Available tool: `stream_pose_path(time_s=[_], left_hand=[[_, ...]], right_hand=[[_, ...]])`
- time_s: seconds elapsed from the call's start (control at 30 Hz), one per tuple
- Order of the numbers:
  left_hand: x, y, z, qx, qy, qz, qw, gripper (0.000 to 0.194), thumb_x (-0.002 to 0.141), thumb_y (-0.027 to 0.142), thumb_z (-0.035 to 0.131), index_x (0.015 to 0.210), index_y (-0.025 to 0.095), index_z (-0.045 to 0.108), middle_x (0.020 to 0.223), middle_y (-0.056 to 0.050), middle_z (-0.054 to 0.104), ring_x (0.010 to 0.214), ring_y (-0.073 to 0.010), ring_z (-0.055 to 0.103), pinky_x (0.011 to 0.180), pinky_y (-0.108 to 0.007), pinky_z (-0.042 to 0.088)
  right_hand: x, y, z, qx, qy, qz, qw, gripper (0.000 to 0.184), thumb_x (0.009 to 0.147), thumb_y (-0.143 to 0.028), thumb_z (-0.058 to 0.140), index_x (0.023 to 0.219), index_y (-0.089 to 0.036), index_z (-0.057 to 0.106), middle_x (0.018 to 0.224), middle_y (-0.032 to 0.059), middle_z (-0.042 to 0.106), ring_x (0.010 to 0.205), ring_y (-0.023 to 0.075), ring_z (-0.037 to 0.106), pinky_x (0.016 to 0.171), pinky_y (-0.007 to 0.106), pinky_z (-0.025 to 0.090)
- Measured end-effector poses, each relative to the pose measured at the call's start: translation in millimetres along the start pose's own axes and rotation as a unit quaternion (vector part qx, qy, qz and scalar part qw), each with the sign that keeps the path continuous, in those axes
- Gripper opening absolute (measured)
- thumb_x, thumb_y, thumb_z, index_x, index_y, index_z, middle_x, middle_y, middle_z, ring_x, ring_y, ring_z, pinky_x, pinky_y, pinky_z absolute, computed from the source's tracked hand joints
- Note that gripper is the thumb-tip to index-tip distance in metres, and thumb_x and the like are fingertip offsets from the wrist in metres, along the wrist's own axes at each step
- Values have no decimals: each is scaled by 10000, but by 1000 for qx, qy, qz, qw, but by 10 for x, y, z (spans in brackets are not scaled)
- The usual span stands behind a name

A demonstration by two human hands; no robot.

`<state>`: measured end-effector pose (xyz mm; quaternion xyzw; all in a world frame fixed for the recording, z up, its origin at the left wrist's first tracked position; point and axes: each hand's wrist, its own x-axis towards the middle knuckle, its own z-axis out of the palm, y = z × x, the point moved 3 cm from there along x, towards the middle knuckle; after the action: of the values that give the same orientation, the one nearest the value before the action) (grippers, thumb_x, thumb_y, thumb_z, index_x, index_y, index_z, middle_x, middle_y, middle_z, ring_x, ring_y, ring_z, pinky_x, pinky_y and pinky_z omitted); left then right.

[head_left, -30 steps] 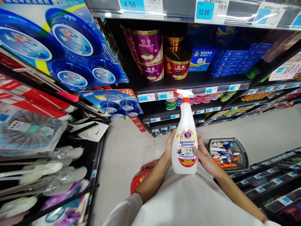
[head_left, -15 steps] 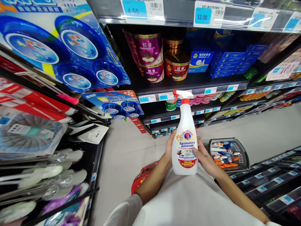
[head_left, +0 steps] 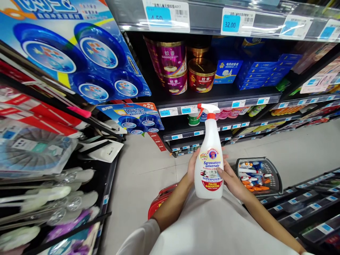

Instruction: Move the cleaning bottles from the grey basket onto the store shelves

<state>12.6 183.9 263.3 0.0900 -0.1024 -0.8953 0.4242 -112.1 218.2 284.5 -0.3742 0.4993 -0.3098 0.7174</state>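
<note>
A white spray bottle (head_left: 209,141) with a red and white trigger head stands upright between my two hands, its printed label facing me. My left hand (head_left: 192,166) grips its left side, the fingers partly hidden behind it. On the other side my right hand (head_left: 231,179) holds the bottle, with the thumb lying across the label's edge and fingertips showing behind. The trigger head points to the left, and no finger touches it.
Ahead, a shelf holds purple tins (head_left: 173,67), a red tin (head_left: 202,76) and blue boxes (head_left: 256,72). Blue blister packs (head_left: 92,85) hang at the left. On the floor at right sits a basket (head_left: 277,177) of bottles; a red object (head_left: 156,202) is by my left arm.
The view has shifted slightly, so the shelf and hanging packs appear a little further right and lower. Both hands keep the same hold on the spray bottle.
</note>
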Motion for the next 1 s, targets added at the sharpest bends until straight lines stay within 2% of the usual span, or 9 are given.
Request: stream_pose_path(time_s=[0.13, 0.3, 0.37, 0.47, 0.57, 0.67, 0.77, 0.9, 1.0], left_hand=[[17, -56, -100, 39, 38, 22, 998, 911, 734, 732, 719, 1342, 59, 642, 1254, -212, 717, 1205, -427, 646, 1062, -517, 474], [-34, -65, -390, 144, 116, 177, 967, 726, 822, 644, 737, 1318, 118, 668, 1196, -159, 745, 1155, -373, 673, 1003, -446, 505], [-54, -106, -495, 161, 132, 212, 955, 682, 867, 627, 705, 1337, 135, 661, 1204, -146, 741, 1151, -353, 672, 984, -427, 511], [-43, -236, -646, 138, 171, 249, 943, 660, 913, 649, 632, 1358, 163, 658, 1205, -131, 739, 1110, -342, 685, 960, -433, 521], [40, -476, -845, 116, 235, 285, 922, 615, 971, 647, 544, 1397, 214, 641, 1286, -111, 710, 1205, -338, 645, 1040, -443, 487], [210, -821, -1148, 104, 324, 314, 886, 593, 1021, 608, 477, 1460, 226, 588, 1435, -95, 627, 1355, -296, 543, 1171, -402, 380], [438, -1182, -1538, 68, 374, 326, 865, 601, 1046, 562, 450, 1537, 218, 497, 1473, -90, 597, 1327, -276, 562, 1163, -390, 391], [664, -1531, -2161, 25, 427, 342, 837, 601, 1058, 525, 440, 1590, 247, 416, 1473, -86, 599, 1271, -291, 598, 1132, -431, 427], [757, -1702, -2652, 13, 458, 352, 816, 611, 1034, 504, 517, 1579, 240, 438, 1495, -101, 580, 1313, -322, 571, 1146, -457, 418]], right_hand=[[23, 75, -48, 22, 13, 12, 1000, 772, 766, -664, 803, 1357, -263, 508, 1344, 105, 665, 1192, 313, 657, 1044, 495, 527], [138, 157, -247, -86, 6, 43, 995, 676, 790, -625, 802, 1311, -251, 588, 1294, 116, 692, 1157, 327, 670, 1046, 520, 527], [218, 164, -329, -129, -7, 63, 990, 641, 789, -637, 796, 1264, -246, 615, 1262, 119, 706, 1125, 331, 682, 1026, 524, 540], [375, 155, -472, -188, -33, 99, 977, 595, 807, -634, 777, 1227, -241, 626, 1231, 120, 718, 1097, 329, 692, 1025, 535, 541], [629, 147, -687, -258, -83, 139, 952, 567, 799, -577, 809, 1210, -229, 631, 1216, 124, 724, 1087, 332, 695, 1011, 543, 549], [1031, 227, -964, -327, -151, 199, 912, 582, 785, -545, 832, 1229, -222, 638, 1196, 130, 735, 1092, 347, 701, 996, 548, 558], [1524, 469, -1232, -366, -191, 264, 872, 572, 770, -567, 836, 1198, -229, 665, 1156, 131, 752, 1067, 365, 715, 960, 548, 579], [2081, 1017, -1545, -371, -225, 332, 838, 540, 798, -551, 815, 1222, -249, 672, 1144, 123, 753, 1028, 353, 725, 935, 542, 589], [2379, 1479, -1812, -360, -208, 348, 840, 542, 816, -550, 794, 1256, -263, 660, 1140, 121, 750, 994, 337, 727, 903, 529, 594]])
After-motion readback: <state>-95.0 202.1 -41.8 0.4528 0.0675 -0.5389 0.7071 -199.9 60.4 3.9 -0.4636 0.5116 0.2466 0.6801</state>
